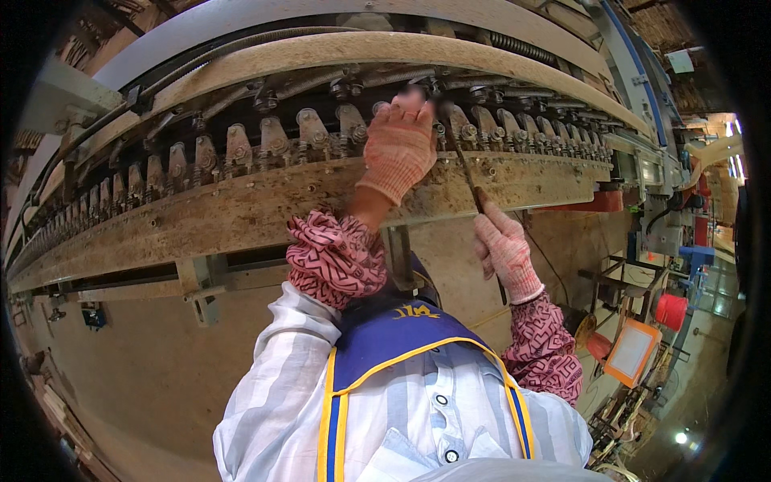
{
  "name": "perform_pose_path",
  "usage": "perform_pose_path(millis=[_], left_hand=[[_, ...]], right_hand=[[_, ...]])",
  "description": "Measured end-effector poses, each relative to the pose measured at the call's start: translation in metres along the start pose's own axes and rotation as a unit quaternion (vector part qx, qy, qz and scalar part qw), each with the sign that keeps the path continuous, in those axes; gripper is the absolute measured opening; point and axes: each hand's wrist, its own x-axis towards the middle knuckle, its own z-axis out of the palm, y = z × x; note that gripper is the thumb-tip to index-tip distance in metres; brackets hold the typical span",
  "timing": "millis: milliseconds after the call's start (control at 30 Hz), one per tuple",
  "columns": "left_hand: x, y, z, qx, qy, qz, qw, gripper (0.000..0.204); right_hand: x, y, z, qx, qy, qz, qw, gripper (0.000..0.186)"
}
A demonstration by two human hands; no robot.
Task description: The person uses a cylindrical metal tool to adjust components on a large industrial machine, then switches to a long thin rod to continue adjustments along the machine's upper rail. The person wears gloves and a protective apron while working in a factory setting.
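My left hand (399, 149), in a pinkish knit glove, reaches over the row of upright metal brackets on a long machine (321, 189). Its fingers are bent and close together by the springs behind the brackets. The fingertips are blurred, so what they grip cannot be made out. Lower and to the right, my right hand (510, 253), gloved alike, is closed around a long thin dark rod (463, 163). From that grip the rod slants up and left, its far end among the brackets just right of my left hand. Its lower end sticks out below my right hand.
A pale curved bar (361, 46) runs above the brackets, with coil springs (518, 46) near it. A metal leg (197, 281) stands under the machine at left. At right are an orange-framed panel (633, 353), a red spool (671, 312) and a metal stand (622, 277).
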Motion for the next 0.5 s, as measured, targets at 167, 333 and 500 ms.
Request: perform_pose_path(millis=[167, 333, 500], left_hand=[[0.000, -0.001, 0.003, 0.011, 0.010, 0.005, 1.000, 0.047], [0.001, 0.000, -0.003, 0.009, 0.000, 0.002, 1.000, 0.049], [0.002, 0.000, -0.001, 0.019, 0.005, 0.005, 1.000, 0.047]], right_hand=[[0.000, -0.009, -0.001, -0.027, -0.001, -0.018, 0.999, 0.055], [-0.001, -0.023, -0.009, -0.101, 0.023, -0.027, 0.994, 0.053], [-0.001, -0.035, -0.020, -0.161, 0.005, -0.046, 0.986, 0.053]])
